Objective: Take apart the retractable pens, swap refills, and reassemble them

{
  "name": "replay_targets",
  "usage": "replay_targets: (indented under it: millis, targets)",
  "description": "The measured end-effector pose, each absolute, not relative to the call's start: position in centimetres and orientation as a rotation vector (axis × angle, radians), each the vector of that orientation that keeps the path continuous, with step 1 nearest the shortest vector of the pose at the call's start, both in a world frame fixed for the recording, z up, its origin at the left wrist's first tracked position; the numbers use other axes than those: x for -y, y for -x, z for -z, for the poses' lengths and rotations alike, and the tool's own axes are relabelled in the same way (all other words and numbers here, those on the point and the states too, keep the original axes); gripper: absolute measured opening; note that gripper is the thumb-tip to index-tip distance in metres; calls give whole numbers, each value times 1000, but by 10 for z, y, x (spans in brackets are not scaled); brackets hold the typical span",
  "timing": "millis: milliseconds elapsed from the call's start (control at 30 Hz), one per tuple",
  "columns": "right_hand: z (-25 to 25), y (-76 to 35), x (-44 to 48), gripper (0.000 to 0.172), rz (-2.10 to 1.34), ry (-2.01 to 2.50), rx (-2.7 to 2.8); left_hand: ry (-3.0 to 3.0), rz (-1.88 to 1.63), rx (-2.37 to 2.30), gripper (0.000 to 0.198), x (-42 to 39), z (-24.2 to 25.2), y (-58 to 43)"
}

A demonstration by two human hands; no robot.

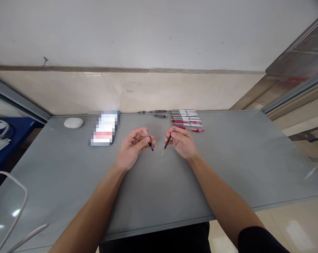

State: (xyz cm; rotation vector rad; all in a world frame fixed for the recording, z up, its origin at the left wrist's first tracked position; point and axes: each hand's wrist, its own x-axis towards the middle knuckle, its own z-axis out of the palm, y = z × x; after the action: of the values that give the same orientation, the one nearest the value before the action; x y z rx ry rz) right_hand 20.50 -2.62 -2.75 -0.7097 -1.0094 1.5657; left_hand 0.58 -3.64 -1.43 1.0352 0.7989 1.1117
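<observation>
Over the middle of the grey table, my left hand (129,149) is closed on a clear pen barrel (150,144) with a black end, which slants down to the right. Facing it, my right hand (185,143) pinches a pen refill (168,142), dark along most of its length, yellowish near its lower end and clear at the tip. Barrel and refill are apart, and both point downward. Beyond my hands lies a short grey pen part (159,116). Thin pen parts (145,112) lie along the back edge.
Several white-and-grey pens (183,115) lie in a row behind my right hand, with red pens (187,122) among them. A blurred-out phone (104,128) and a white oval case (73,122) are at the left. A white cable (23,203) curves over the front left of the table (159,203).
</observation>
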Motion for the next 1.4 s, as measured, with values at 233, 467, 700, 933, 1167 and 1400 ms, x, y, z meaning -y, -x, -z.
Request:
replay_targets:
  millis: [233,467,700,933,1167,1400]
  targets:
    - [26,-205,25,14,-1559,757,965,-966,-1084,-772,31,36,15,-5]
    - [26,-203,18,26,-1417,932,810,-1064,-1043,-871,32,39,6,-11]
    - [26,-204,16,26,-1268,963,756,-1447,-879,-1091,29,30,-1,-24]
    - [23,-212,14,23,-1172,879,668,-1770,-515,-1078,26,8,-14,-26]
    - [27,-224,7,23,-1062,852,493,-1705,-357,-957,28,-5,-19,-30]
    - [29,-220,7,22,-1032,907,582,-1694,-335,-944,32,-8,-14,-30]
